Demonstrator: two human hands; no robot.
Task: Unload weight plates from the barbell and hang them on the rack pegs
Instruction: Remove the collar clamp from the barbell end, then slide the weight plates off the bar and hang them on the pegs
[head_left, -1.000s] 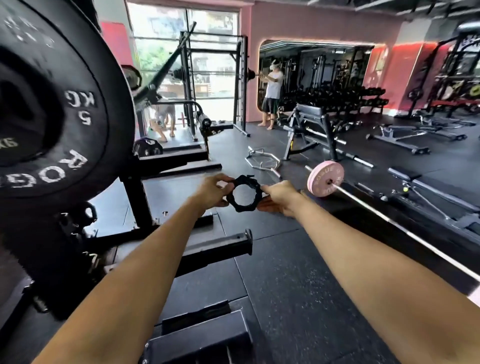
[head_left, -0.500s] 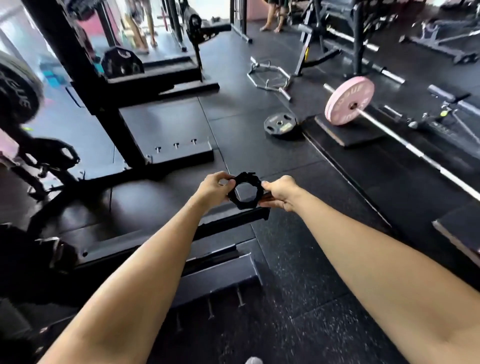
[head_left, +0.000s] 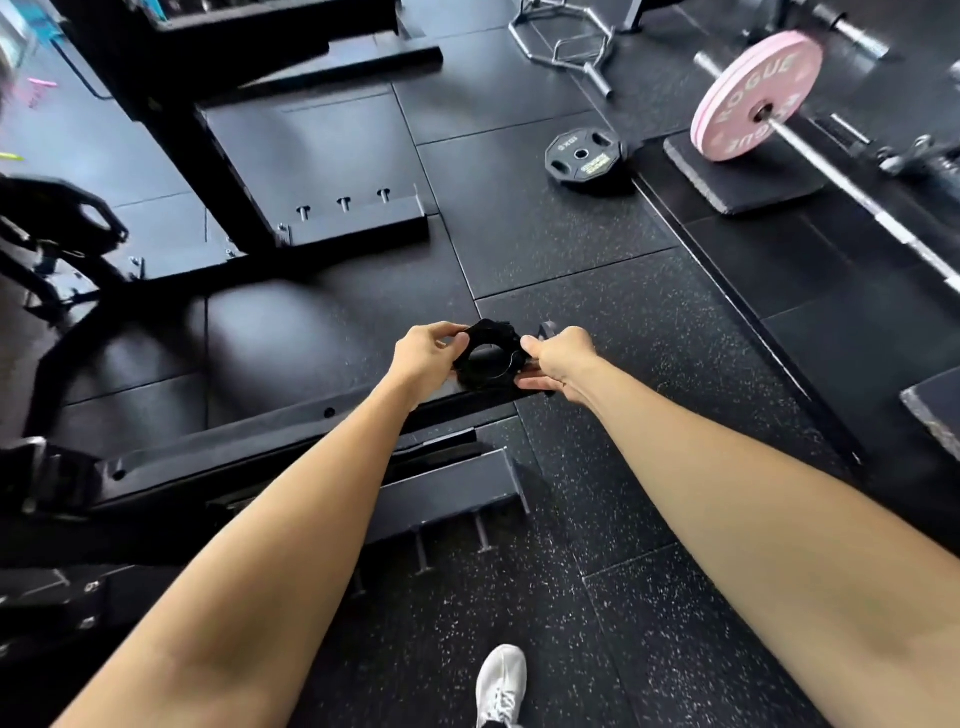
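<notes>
Pink plate (head_left: 753, 96) remains on the barbell (head_left: 852, 192), far up-right of my grip; I've lowered the black collar (head_left: 488, 356), left hand (head_left: 423, 358) and right hand (head_left: 563, 364) pinching it; unloading comes next, I judge.

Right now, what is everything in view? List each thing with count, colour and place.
Barbell collar: one, black, held between both hands at centre.
Pink plate: one, on the barbell, upper right.
Black plate: one, flat on the floor, upper centre.
Hex bar: one, silver, top centre floor.
Rack frame: black, left side.
Shoe: one, white, bottom centre.
Left hand: grips the collar's left side.
Right hand: pinches the collar's right side.
</notes>
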